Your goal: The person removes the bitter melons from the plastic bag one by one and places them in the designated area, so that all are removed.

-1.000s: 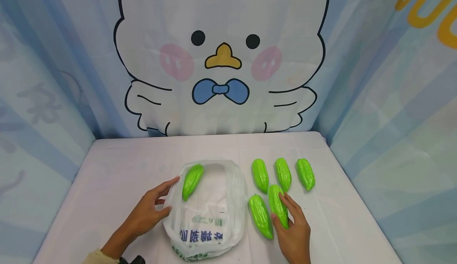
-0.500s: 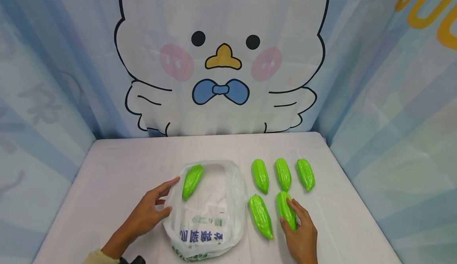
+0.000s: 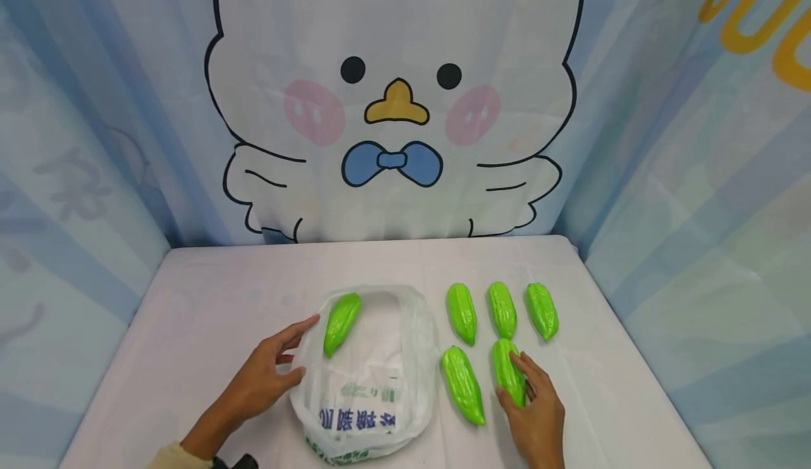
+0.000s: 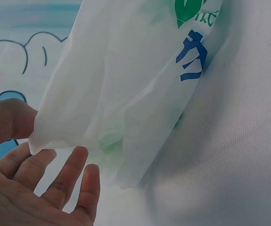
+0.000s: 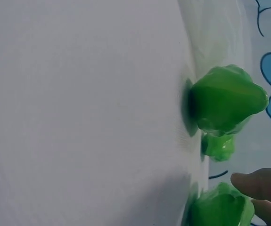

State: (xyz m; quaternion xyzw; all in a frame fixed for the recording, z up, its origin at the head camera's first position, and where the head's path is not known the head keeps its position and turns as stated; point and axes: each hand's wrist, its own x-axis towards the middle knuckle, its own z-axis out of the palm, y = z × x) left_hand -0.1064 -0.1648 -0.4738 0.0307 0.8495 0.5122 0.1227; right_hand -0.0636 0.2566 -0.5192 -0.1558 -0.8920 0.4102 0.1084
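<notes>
A white plastic bag (image 3: 421,363) with blue and green print stands with its mouth spread on the table, and one green bitter melon (image 3: 342,324) lies inside it at the upper left. My left hand (image 3: 269,374) grips the bag's left rim, the thumb and fingers on either side of the film in the left wrist view. On the right, my right hand (image 3: 535,409) holds a bitter melon (image 3: 507,370) at the table, thumb on its left side and fingertips on its right. Close to its left lies another bitter melon (image 3: 462,384).
Behind the held one, three more bitter melons form a row: left (image 3: 462,314), middle (image 3: 503,310) and right (image 3: 542,310). A pale cloth covers the table (image 3: 234,286). Printed curtains (image 3: 393,208) enclose its back and sides.
My right hand has shifted the held bitter melon to the right and slightly toward me, then stayed nearly in place. The left hand and the bag have kept their positions.
</notes>
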